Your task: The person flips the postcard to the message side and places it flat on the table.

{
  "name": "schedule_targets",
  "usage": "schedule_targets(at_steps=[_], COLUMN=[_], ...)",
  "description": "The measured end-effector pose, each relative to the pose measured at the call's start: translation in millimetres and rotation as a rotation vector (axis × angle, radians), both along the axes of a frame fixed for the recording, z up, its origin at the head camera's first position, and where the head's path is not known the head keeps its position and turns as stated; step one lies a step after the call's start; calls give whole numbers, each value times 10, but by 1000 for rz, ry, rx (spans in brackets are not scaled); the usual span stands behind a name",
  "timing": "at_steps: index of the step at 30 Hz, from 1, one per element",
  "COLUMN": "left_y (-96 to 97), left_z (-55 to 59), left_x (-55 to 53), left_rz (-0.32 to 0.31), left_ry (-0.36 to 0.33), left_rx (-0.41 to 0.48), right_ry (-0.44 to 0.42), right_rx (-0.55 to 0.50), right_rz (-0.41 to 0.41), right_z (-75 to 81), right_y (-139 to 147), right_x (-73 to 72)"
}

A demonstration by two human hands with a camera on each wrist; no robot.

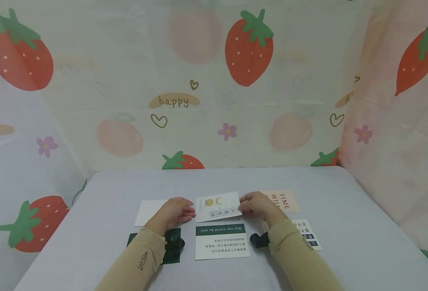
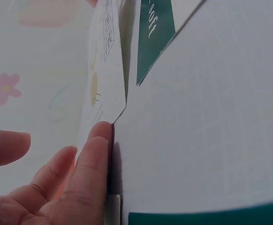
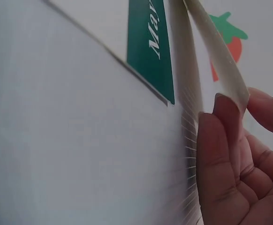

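Observation:
A white card with a yellow moon and sun design [image 1: 219, 199] is at the middle of the table, its right side raised off the cloth. My right hand [image 1: 259, 205] pinches that right edge between thumb and fingers; the right wrist view shows the card [image 3: 221, 51] tilted up in this grip. By the left edge is my left hand [image 1: 176, 211], its thumb apart from the fingers. In the left wrist view a fingertip is at the corner of the card [image 2: 109, 89]; whether it touches I cannot tell. Just in front lies a white card with a green band [image 1: 221, 247].
Left of the middle lie a plain white card [image 1: 146, 211] and a dark green card [image 1: 173, 258], both partly hidden by my left arm. On the right are a pink card with red lettering [image 1: 290, 200] and a white card with blue blocks [image 1: 308, 230]. A strawberry-print curtain [image 1: 206, 133] surrounds the table.

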State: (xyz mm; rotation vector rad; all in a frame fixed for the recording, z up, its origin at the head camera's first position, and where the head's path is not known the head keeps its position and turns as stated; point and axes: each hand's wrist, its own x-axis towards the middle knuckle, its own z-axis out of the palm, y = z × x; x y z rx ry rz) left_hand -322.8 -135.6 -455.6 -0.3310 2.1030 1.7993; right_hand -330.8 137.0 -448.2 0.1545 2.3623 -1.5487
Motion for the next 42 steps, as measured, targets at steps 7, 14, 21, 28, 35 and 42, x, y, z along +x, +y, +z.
schedule_targets(at_steps=[7, 14, 21, 28, 35, 42], left_y=[11, 23, 37, 43, 51, 63], left_z=[-6, -3, -4, 24, 20, 12], left_x=[8, 16, 25, 36, 35, 44], left_rz=[-7, -8, -22, -37, -26, -12], left_ry=[-14, -12, 12, 42, 85, 112], left_rx=[-2, -12, -52, -92, -80, -89], right_ry=[-13, -20, -24, -18, 0, 7], right_rx=[-4, -1, 3, -2, -10, 5], right_rz=[-20, -25, -38, -26, -17, -30], right_z=[-6, -21, -11, 10, 42, 58], right_y=[-17, -16, -17, -4, 1, -4], right_x=[10, 3, 10, -4, -12, -7])
